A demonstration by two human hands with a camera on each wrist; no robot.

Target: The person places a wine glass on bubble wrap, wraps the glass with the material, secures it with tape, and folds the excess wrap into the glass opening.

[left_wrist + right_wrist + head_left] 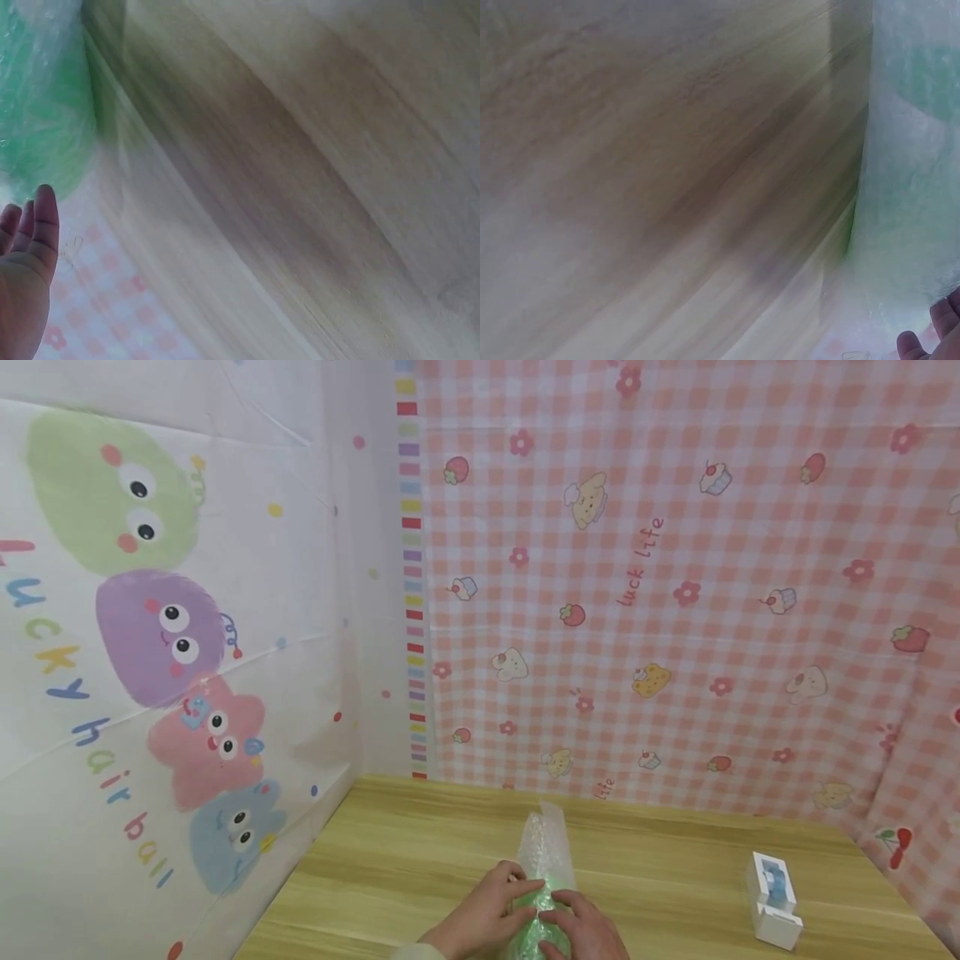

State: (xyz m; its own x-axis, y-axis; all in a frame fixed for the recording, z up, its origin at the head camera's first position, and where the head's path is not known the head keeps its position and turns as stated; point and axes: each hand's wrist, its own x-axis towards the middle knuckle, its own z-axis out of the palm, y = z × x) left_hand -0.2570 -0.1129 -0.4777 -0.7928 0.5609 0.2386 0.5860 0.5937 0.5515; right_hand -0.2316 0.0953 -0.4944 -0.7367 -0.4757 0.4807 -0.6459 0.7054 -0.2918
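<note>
A green object (45, 97) is wrapped in clear bubble wrap (542, 843) on the wooden table; its kind cannot be told through the film. The left hand (491, 910) holds the bundle from its left side, with finger and thumb over the wrap. From the right, the right hand (588, 927) grips the bundle with bent, spread fingers. An end of the bubble wrap stretches past both hands toward the back wall. In the left wrist view a few fingers (46, 225) show below the green part. Fingertips (911, 346) peek in at the lower right corner of the right wrist view.
A white tape dispenser (776, 914) with a blue roll (775, 881) stands on the wooden table (390, 860) to the right. A pink checked cloth (660, 568) hangs behind the table. On the left hangs a white sheet (300, 568) with cartoon figures.
</note>
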